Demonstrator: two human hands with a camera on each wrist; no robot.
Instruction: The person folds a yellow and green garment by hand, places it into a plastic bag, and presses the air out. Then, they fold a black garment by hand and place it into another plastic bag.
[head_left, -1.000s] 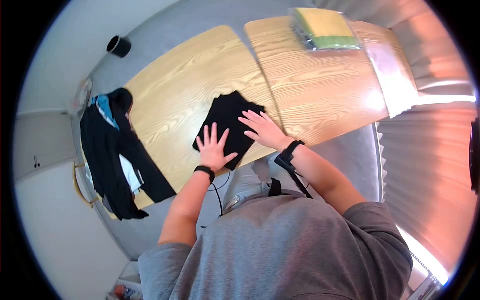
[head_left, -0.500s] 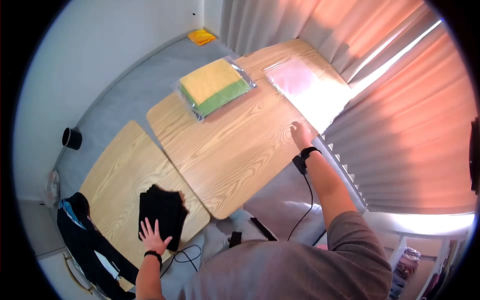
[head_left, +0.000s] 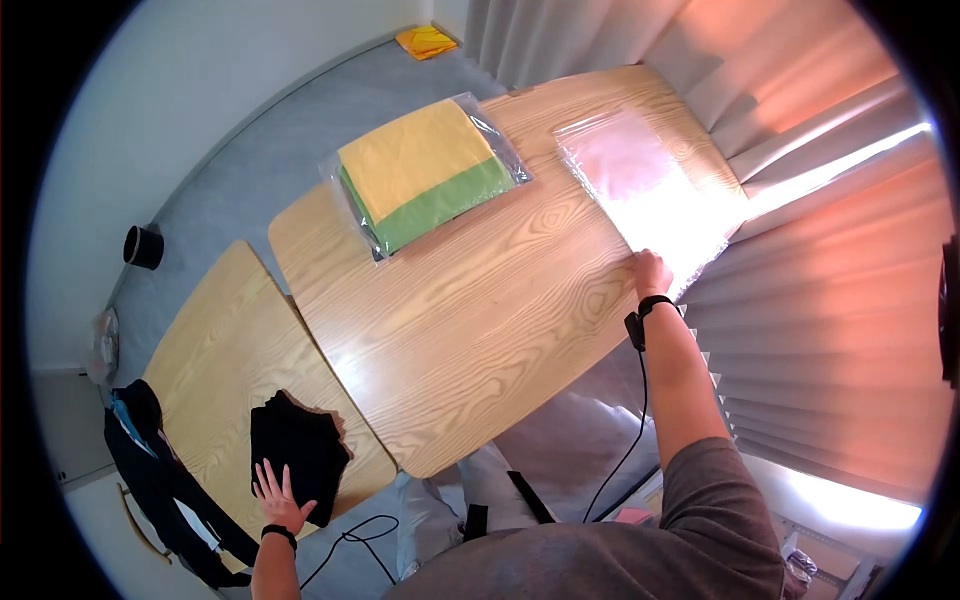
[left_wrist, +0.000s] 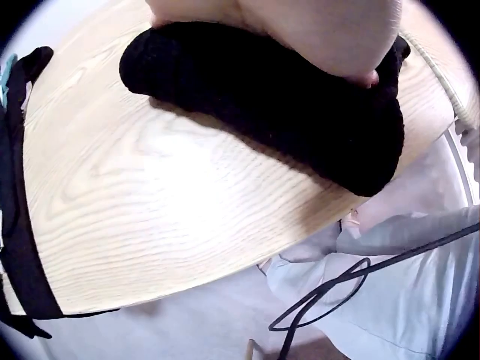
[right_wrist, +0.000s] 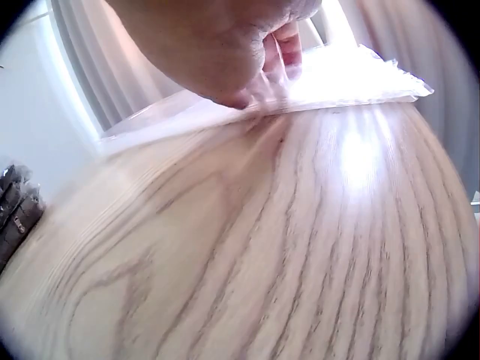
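A folded black garment [head_left: 300, 445] lies near the front edge of the left table. My left hand [head_left: 282, 505] rests flat on its near left part with the fingers spread; in the left wrist view, the heel of the hand presses on the thick folded cloth [left_wrist: 270, 97]. Far to the right, my right hand [head_left: 652, 273] is at the near edge of clear plastic bags [head_left: 622, 170] lying flat. Seen from the right wrist, its thumb and curled fingers [right_wrist: 289, 49] pinch the edge of the clear plastic. Glare washes out much of the bags.
A yellow and green folded cloth in a clear bag [head_left: 425, 175] lies on the right table [head_left: 480, 310]. Dark clothing [head_left: 170, 480] drapes over the left table's end. A narrow gap separates the tables. A black cable [head_left: 345, 540] hangs below, and a black bin [head_left: 144, 247] stands on the floor.
My right hand has left the black garment and reached right to the plastic bags, where its fingers have closed on the edge. The left hand stays on the garment. The head view has swung right.
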